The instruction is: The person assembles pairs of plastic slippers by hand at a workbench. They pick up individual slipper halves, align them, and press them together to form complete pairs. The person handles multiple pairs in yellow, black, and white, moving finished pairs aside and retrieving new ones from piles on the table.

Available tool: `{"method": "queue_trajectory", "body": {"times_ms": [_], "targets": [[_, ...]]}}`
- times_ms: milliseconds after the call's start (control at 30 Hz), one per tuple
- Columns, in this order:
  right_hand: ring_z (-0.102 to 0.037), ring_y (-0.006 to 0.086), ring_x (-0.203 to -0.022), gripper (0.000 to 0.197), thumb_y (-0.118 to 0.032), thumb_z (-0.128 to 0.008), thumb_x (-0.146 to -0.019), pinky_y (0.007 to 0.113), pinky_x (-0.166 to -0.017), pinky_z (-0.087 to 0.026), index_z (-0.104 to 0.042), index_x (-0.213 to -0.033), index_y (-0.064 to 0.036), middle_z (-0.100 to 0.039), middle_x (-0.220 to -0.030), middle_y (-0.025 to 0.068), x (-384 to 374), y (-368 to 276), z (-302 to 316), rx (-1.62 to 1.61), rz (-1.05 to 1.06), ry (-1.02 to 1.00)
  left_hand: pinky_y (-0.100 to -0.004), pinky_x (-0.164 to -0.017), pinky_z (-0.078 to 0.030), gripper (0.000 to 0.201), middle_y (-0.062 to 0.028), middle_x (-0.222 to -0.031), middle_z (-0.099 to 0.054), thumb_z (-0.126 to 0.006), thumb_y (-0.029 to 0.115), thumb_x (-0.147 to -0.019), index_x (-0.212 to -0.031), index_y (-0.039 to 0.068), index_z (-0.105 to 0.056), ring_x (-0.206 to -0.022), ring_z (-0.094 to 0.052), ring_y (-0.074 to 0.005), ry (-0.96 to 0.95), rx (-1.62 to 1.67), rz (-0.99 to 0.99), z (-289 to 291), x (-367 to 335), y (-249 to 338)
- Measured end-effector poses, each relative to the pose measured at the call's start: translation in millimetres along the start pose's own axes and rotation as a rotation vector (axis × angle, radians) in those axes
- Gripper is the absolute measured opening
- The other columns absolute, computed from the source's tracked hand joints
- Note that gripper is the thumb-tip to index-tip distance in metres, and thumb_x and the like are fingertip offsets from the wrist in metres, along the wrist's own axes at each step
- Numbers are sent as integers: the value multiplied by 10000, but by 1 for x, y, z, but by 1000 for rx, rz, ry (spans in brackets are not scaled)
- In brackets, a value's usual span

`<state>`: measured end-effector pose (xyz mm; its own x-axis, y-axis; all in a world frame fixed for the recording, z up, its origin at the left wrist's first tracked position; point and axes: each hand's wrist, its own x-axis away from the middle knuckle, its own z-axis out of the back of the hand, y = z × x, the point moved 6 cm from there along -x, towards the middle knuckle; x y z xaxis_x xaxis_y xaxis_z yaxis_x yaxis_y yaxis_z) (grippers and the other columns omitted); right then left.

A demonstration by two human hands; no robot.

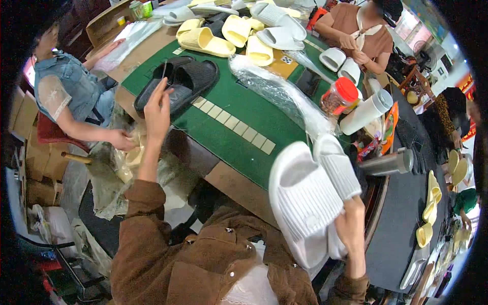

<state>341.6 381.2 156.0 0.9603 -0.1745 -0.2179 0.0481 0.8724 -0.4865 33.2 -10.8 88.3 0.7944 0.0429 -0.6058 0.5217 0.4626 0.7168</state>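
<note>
My right hand (351, 223) is closed around a pair of white ribbed slippers (307, 211), held up at the table's near right edge with their openings facing away from me. At the table's left side my left hand (158, 109) reaches up with its fingers stretched out. It is beside a pair of black slippers (185, 84) lying on the green table top (244, 170); whether the fingers touch them I cannot tell. A row of pale tiles (234, 123) lies on the green surface between my hands.
Yellow slippers (208, 41) and grey ones are heaped at the far side. Clear plastic bags (274, 84), a red-lidded jar (339, 95), a white bottle (366, 112) and a metal tumbler (389, 162) stand or lie to the right. Co-workers sit left and far right. A dark conveyor belt (391, 229) carries slippers.
</note>
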Motion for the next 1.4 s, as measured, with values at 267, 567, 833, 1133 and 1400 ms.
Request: {"method": "queue_trajectory", "body": {"times_ms": [267,567,833,1133,1400], "targets": [[-548,464,-823,196,-63,-562,-814,492,-750,-427,-596,-880,119,-585,-865,307,-61,20,-92,-27,-68,-24,-246,-755,-511,446,-83,-1327,-579,-468,-17,-949,-1387,57,-504,-845,-642,-98,-202,295,42,-29,27,88],[-659,343,-870,398,-160,-590,-936,375,-704,-518,-511,-1211,117,-656,-1010,266,-84,5,-135,-406,-28,77,-205,-575,-472,465,-118,-1399,-520,-448,-59,-916,-1368,25,-515,-654,-523,-63,-394,418,-65,-34,50,166],[-656,269,-958,350,-84,-599,-915,328,-786,-529,-569,-1242,37,-626,-1154,194,-35,-48,-72,-353,-52,58,-231,-583,-487,549,-168,-1283,-598,-416,-157,-765,-1256,4,-600,-704,-609,-127,-649,514,-238,-52,99,204],[-567,135,-1041,186,-30,-565,-936,239,-816,-467,-681,-1080,-15,-586,-1210,110,2,-27,-74,-999,-135,211,-376,-853,-516,450,-179,-1128,-640,-495,-172,-763,-1168,-14,-612,-1033,-638,-334,-901,575,-294,-92,157,237],[-586,121,-978,129,-48,-558,-948,226,-764,-461,-674,-986,-7,-611,-1171,116,14,-17,-78,-1131,-81,253,-376,-832,-514,438,-171,-1144,-632,-485,-151,-795,-1187,4,-602,-1027,-637,-327,-1015,577,-241,-101,168,242]]}}
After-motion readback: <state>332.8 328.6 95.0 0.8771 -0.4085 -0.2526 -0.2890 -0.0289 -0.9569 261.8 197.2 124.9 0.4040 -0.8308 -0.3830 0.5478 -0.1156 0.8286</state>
